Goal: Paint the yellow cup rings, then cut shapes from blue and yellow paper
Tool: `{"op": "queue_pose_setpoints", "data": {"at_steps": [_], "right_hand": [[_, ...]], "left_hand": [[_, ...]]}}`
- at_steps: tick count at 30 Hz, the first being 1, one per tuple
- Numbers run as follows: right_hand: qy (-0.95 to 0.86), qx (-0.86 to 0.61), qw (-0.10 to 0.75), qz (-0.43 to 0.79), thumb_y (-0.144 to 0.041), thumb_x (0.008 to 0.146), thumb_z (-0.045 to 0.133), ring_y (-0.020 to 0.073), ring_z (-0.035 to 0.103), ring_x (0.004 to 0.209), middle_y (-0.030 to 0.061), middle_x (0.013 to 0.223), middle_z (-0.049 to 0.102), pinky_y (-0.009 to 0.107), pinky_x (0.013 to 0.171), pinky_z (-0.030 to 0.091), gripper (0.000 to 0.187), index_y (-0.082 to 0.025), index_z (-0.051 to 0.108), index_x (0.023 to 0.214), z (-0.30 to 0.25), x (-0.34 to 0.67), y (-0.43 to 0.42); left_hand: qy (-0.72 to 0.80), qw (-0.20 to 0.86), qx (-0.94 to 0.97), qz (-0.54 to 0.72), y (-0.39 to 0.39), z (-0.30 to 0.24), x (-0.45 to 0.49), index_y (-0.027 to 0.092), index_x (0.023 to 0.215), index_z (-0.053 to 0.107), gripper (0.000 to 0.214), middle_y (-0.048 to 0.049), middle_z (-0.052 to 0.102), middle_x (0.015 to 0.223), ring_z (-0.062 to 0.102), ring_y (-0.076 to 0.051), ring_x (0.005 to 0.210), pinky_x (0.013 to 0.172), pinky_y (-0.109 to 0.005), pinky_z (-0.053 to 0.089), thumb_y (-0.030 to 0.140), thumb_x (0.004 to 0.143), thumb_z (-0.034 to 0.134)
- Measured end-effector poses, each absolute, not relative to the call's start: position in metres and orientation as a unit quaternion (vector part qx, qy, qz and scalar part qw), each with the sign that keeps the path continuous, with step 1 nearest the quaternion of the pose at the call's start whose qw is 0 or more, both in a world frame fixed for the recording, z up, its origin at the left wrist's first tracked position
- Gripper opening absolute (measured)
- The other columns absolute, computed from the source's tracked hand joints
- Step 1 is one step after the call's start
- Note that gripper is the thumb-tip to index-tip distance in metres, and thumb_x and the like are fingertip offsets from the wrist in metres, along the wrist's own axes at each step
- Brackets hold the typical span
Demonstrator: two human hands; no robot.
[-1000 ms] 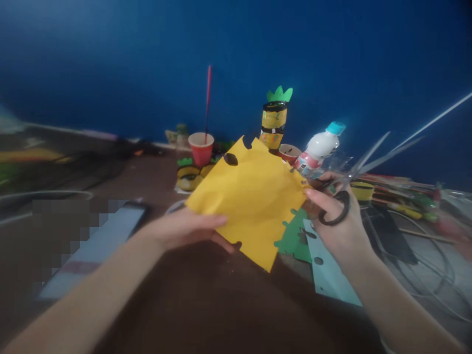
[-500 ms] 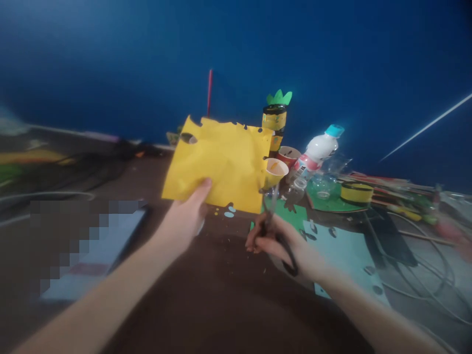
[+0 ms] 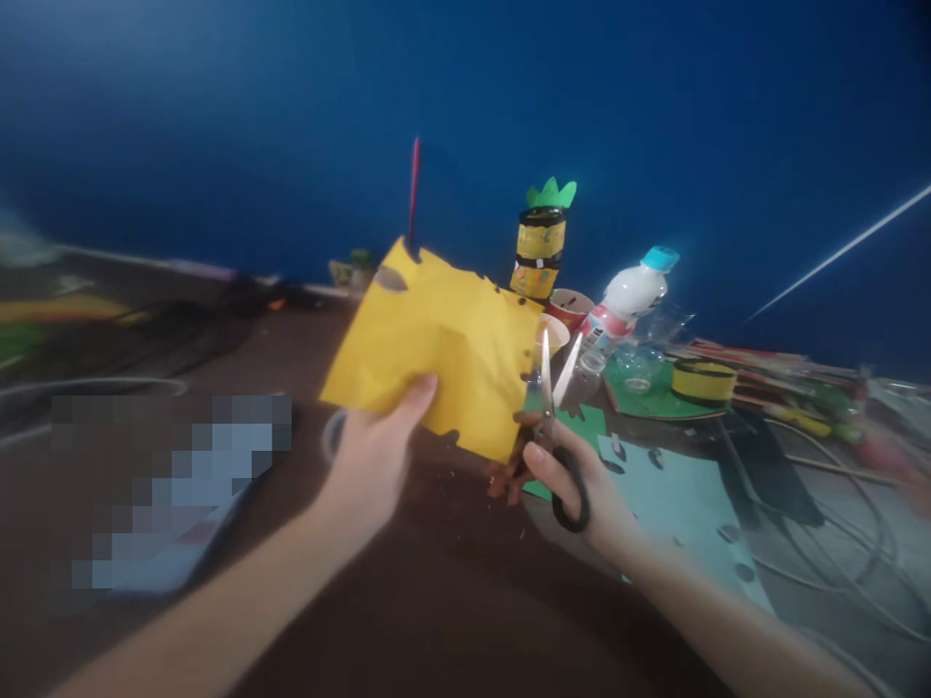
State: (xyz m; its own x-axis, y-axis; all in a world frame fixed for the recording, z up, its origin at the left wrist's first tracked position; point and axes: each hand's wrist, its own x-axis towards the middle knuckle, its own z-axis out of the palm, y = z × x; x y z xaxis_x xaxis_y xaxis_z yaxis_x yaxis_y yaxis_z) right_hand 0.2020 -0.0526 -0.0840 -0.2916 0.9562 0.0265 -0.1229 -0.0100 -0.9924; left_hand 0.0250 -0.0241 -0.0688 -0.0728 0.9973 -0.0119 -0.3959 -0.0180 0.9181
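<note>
My left hand [image 3: 382,441] grips a sheet of yellow paper [image 3: 436,339] by its lower edge, thumb on the near face. Holes and notches mark the sheet's top, right and bottom edges. Black-handled scissors [image 3: 557,417] sit in my right hand [image 3: 574,475], their blades spread and pointing up, just right of the paper's edge. Beneath that hand lies green paper [image 3: 589,427], partly hidden. A light blue sheet [image 3: 676,504] with several cut holes rests to the right of it.
Behind stand a pineapple-like decorated container [image 3: 539,242], a red cup [image 3: 571,305], a pale cup [image 3: 557,334] and a white bottle with a blue cap [image 3: 629,296]. A yellow-black ring [image 3: 702,383] sits on a green base [image 3: 640,397]. Cables [image 3: 850,543] run at the right.
The yellow paper has tilted, its right side dropping lower. My right hand has turned the scissors so both blades show, spread apart. The pale cup is now more covered.
</note>
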Motion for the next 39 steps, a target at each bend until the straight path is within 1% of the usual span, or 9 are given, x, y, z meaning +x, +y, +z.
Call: {"op": "queue_pose_setpoints", "data": {"at_steps": [5, 10, 13, 17, 21, 26, 31, 35, 39], "right_hand": [[-0.564, -0.429, 0.473, 0.524, -0.029, 0.084, 0.059, 0.0107, 0.058, 0.05, -0.0001, 0.06, 0.062, 0.021, 0.046, 0.044, 0.014, -0.016, 0.052, 0.086, -0.073, 0.208, -0.052], [-0.58, -0.447, 0.477, 0.486, -0.023, 0.083, 0.059, 0.0088, 0.053, 0.046, -0.0036, 0.054, 0.057, 0.021, 0.044, 0.039, 0.008, -0.017, 0.053, 0.082, -0.068, 0.22, -0.047], [-0.593, -0.454, 0.468, 0.472, -0.025, 0.084, 0.057, 0.0096, 0.053, 0.045, -0.0038, 0.054, 0.056, 0.021, 0.043, 0.039, 0.009, -0.017, 0.054, 0.083, -0.068, 0.223, -0.046], [-0.59, -0.47, 0.473, 0.455, -0.03, 0.086, 0.056, 0.0101, 0.053, 0.048, -0.0031, 0.056, 0.057, 0.023, 0.047, 0.041, 0.014, -0.018, 0.051, 0.08, -0.07, 0.222, -0.045], [-0.557, -0.433, 0.485, 0.517, -0.034, 0.088, 0.052, 0.0133, 0.059, 0.06, -0.0006, 0.066, 0.061, 0.027, 0.056, 0.047, 0.015, -0.02, 0.047, 0.086, -0.076, 0.217, -0.045], [-0.589, -0.423, 0.382, 0.572, -0.032, 0.089, 0.05, 0.0125, 0.059, 0.063, 0.0005, 0.069, 0.06, 0.026, 0.058, 0.046, 0.014, -0.019, 0.044, 0.087, -0.082, 0.206, -0.051], [-0.612, -0.43, 0.304, 0.59, -0.03, 0.088, 0.051, 0.0122, 0.057, 0.066, 0.0024, 0.073, 0.059, 0.026, 0.061, 0.045, 0.014, -0.017, 0.045, 0.085, -0.083, 0.198, -0.056], [-0.63, -0.425, 0.305, 0.573, -0.03, 0.088, 0.051, 0.0124, 0.056, 0.066, 0.0025, 0.073, 0.059, 0.027, 0.063, 0.044, 0.014, -0.017, 0.045, 0.087, -0.081, 0.198, -0.059], [-0.641, -0.422, 0.333, 0.547, -0.032, 0.089, 0.049, 0.0129, 0.056, 0.067, 0.0023, 0.073, 0.059, 0.027, 0.063, 0.044, 0.015, -0.018, 0.046, 0.088, -0.079, 0.2, -0.059]], "left_hand": [[0.4, 0.625, 0.368, 0.56, -0.027, -0.063, 0.027, 0.024, 0.116, 0.059, 0.044, -0.0019, 0.064, 0.117, 0.055, -0.02, 0.115, 0.102, -0.033, 0.041, 0.024, 0.073, 0.068], [0.387, 0.651, 0.383, 0.529, -0.003, -0.052, 0.002, 0.023, 0.107, 0.065, 0.036, -0.0046, 0.072, 0.098, 0.067, -0.022, 0.091, 0.076, -0.031, 0.056, 0.026, 0.072, 0.067], [0.39, 0.659, 0.439, 0.471, 0.007, -0.05, -0.01, 0.022, 0.104, 0.067, 0.037, -0.0063, 0.073, 0.093, 0.07, -0.023, 0.08, 0.068, -0.031, 0.058, 0.026, 0.068, 0.07], [0.429, 0.632, 0.487, 0.424, 0.01, -0.057, -0.012, 0.018, 0.103, 0.067, 0.039, -0.0088, 0.073, 0.096, 0.07, -0.023, 0.082, 0.077, -0.034, 0.057, 0.019, 0.065, 0.073], [0.417, 0.576, 0.448, 0.541, 0.01, -0.058, -0.005, 0.017, 0.102, 0.067, 0.035, -0.0074, 0.071, 0.102, 0.067, -0.023, 0.092, 0.084, -0.036, 0.055, 0.02, 0.068, 0.071], [0.384, 0.526, 0.416, 0.635, 0.003, -0.05, 0.005, 0.017, 0.106, 0.064, 0.037, -0.0062, 0.069, 0.106, 0.061, -0.024, 0.107, 0.094, -0.039, 0.051, 0.017, 0.069, 0.07], [0.388, 0.549, 0.423, 0.608, -0.011, -0.055, 0.017, 0.021, 0.109, 0.062, 0.036, -0.0052, 0.066, 0.113, 0.06, -0.023, 0.109, 0.097, -0.039, 0.047, 0.021, 0.073, 0.067], [0.39, 0.575, 0.45, 0.562, -0.022, -0.065, 0.027, 0.022, 0.112, 0.06, 0.037, -0.0047, 0.064, 0.117, 0.061, -0.022, 0.106, 0.098, -0.038, 0.046, 0.023, 0.075, 0.066], [0.402, 0.566, 0.459, 0.554, -0.028, -0.07, 0.032, 0.019, 0.108, 0.062, 0.035, -0.0065, 0.067, 0.111, 0.063, -0.022, 0.101, 0.093, -0.036, 0.049, 0.025, 0.074, 0.067]]}}
